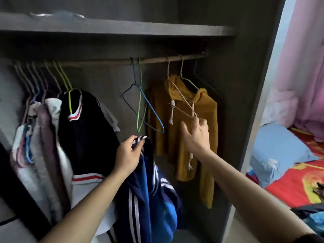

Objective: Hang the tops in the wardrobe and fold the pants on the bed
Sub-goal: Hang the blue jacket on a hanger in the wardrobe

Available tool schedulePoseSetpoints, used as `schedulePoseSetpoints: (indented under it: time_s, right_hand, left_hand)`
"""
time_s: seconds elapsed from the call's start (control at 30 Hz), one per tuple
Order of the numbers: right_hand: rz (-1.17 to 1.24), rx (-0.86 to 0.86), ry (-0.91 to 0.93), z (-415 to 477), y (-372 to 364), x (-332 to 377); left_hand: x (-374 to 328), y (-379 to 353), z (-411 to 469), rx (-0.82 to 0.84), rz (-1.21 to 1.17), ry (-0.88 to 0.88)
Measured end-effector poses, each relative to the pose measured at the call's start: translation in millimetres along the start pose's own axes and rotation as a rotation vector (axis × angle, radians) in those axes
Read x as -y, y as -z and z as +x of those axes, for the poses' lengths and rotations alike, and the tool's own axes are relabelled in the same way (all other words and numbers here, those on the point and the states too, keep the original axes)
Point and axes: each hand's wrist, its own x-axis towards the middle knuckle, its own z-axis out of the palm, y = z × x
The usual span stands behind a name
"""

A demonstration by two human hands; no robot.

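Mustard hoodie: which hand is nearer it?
Right. The right hand is in front of the hoodie; the left hand, gripping a blue jacket, is off to its left.

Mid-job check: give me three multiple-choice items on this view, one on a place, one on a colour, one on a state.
1. Where does the mustard hoodie hang?
A) on the bed
B) near the rod's right end
C) among the packed clothes at left

2. What colour is the hanger at the right hand's fingertips?
A) red
B) black
C) beige

3. What is the left hand doing?
A) gripping the blue striped top
B) hanging empty
C) resting on the pillow

Answers:
1 B: the mustard hoodie hangs near the right end of the rod.
2 C: the right hand meets a beige hanger.
3 A: the left hand grips the blue striped top.
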Motion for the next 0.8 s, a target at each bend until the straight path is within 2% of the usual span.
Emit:
schedulePoseSetpoints:
  time_s: [0.07,0.1,0.33,0.47,0.57,0.8]
  right_hand:
    - [-0.072,-0.177,0.129,32.9,2.8,6.4]
    - [-0.089,-0.204,0.154,48.8,4.0,8.2]
    - [-0.139,0.035,0.135,120.1,-12.4,-10.0]
    - [0.017,-0.037,0.226,132.8,-19.5,-6.1]
    - [0.116,-0.061,0.224,130.1,-20.7,4.0]
    - [0.289,-0.077,0.292,66.9,-33.3,-21.6]
  left_hand:
    - [2.7,-7.8,5.3,0.049,0.068,-0.024]
    - [3.3,-11.8,7.8,0.065,0.085,-0.02]
    - [9.4,-29.2,22.3,0.05,0.149,0.034]
    - [13.5,-31.5,18.0,0.05,0.179,0.071]
    - [14.9,-29.0,8.8,0.034,0.195,0.099]
    - [22.2,-7.1,-20.8,0.014,0.217,0.15]
